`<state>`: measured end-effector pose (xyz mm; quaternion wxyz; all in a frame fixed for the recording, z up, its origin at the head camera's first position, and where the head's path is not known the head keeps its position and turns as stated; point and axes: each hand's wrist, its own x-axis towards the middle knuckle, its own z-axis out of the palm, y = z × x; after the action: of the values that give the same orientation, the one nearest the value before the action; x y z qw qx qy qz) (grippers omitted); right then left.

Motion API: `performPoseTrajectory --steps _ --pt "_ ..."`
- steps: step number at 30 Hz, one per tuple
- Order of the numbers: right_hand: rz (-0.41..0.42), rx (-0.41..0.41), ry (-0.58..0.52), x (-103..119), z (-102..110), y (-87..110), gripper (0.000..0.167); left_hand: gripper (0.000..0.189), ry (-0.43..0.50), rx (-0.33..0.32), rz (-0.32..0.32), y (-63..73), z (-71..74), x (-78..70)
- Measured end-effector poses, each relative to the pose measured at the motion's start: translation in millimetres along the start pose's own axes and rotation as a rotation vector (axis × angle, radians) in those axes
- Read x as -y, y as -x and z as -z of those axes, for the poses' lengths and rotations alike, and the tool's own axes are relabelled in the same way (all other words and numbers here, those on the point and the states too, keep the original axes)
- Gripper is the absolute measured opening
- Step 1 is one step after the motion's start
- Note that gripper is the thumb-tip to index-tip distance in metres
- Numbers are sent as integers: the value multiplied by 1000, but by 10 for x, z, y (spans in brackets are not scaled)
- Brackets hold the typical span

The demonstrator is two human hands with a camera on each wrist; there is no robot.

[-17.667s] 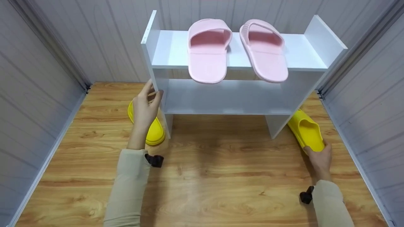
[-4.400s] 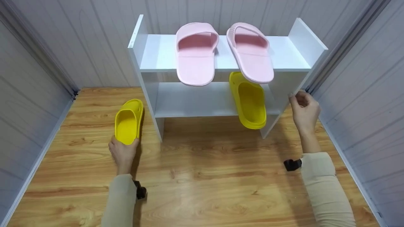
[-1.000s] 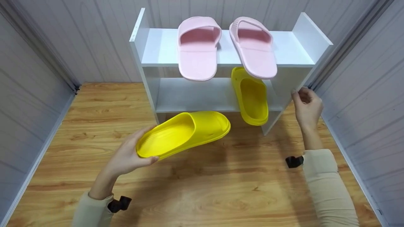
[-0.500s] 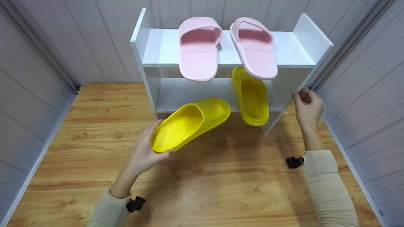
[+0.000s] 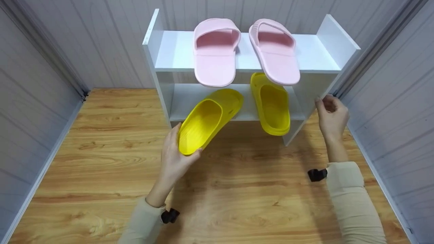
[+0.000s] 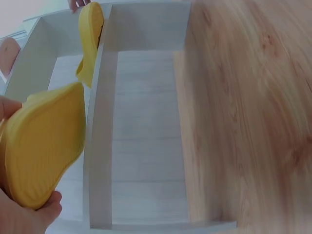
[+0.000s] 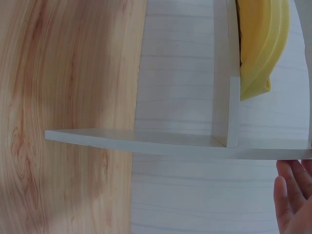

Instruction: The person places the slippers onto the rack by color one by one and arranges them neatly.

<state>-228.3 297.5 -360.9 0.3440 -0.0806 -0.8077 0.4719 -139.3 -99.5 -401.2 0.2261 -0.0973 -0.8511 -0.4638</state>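
Note:
My left hand (image 5: 174, 162) grips the heel end of a yellow slipper (image 5: 200, 127), fingers on one side and thumb on the other. Its toe is raised before the lower shelf of a white shoe rack (image 5: 179, 51); whether it touches the shelf cannot be told. The sole faces the left wrist view. A second yellow slipper (image 5: 274, 106) lies on that shelf at the right, heel jutting past the front edge. Beside the rack's right panel, my right hand (image 5: 334, 118) touches the outer face with its fingertips, thumb apart in the right wrist view.
On the top shelf sit two pink slippers (image 5: 215, 69), toes toward the back wall; the right one (image 5: 279, 67) partly overhangs the yellow slipper below. Panelled walls (image 5: 44, 67) enclose the wooden floor (image 5: 101, 152) at the back and both sides.
Earlier the held slipper lay on the floor left of the rack; my left hand has lifted it, carried it rightward and up, and turned its toe rackward. The other yellow slipper reached the lower shelf earlier.

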Motion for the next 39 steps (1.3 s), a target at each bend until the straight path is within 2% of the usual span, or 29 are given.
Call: performPoseTrajectory --steps 8,13,25,32,39 --pt "17 -4 -30 -10 -5 -2 25 77 -39 -106 -5 -64 -187 -33" --pt "14 31 -27 -1 5 14 26 79 -55 -154 -3 -105 -260 -66" --pt "-2 15 -31 28 7 27 27 78 -93 -283 57 -187 -458 -97" --pt "2 -1 -31 13 -8 17 28 77 -62 -371 102 -230 -564 -128" --pt "5 4 -37 12 -5 21 27 79 -112 -395 150 -261 -654 -147"
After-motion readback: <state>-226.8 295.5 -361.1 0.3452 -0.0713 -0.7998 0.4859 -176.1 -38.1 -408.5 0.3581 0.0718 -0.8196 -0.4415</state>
